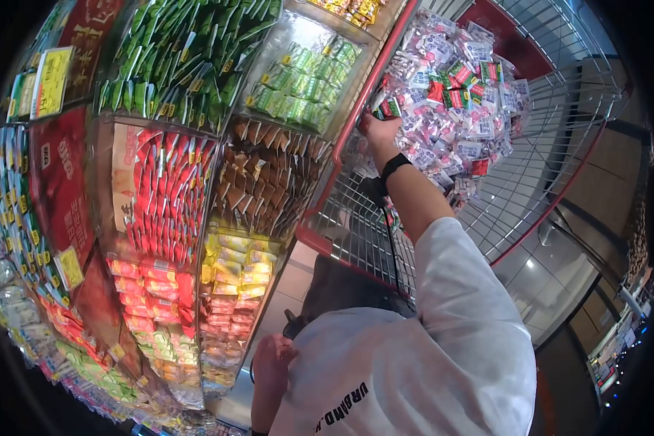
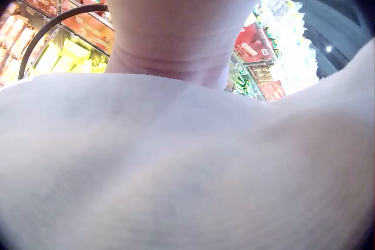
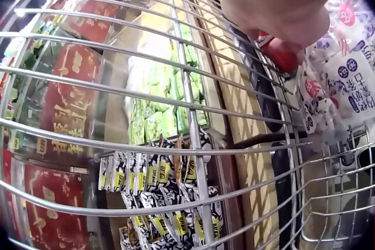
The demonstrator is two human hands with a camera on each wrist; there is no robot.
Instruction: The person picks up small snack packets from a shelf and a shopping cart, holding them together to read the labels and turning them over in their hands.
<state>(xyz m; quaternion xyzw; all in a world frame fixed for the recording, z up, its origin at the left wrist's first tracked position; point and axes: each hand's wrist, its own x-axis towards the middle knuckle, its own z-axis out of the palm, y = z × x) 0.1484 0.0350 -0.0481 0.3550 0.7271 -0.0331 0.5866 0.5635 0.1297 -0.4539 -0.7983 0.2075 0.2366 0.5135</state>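
In the head view my right hand (image 1: 379, 131), with a black band at the wrist, reaches to the near side of the shopping cart (image 1: 327, 243). Its fingers curl at the cart's red rim, beside a small green and red packet (image 1: 389, 108). The right wrist view has the hand (image 3: 281, 9) over a red part (image 3: 282, 55) next to white and pink packets (image 3: 351, 83). Low in front of my white shirt is my left hand (image 1: 272, 357), its fingers partly hidden. Skin and white cloth (image 2: 176, 162) fill most of the left wrist view.
Bins of wrapped snacks stand at the left: green packets (image 1: 189, 54), red packets (image 1: 171, 196), brown packets (image 1: 269, 178) and yellow packets (image 1: 243, 265). A large pile of white and pink packets (image 1: 443, 131) lies in the cart, several green and red ones on top. Price tags (image 1: 51, 81) hang at the far left.
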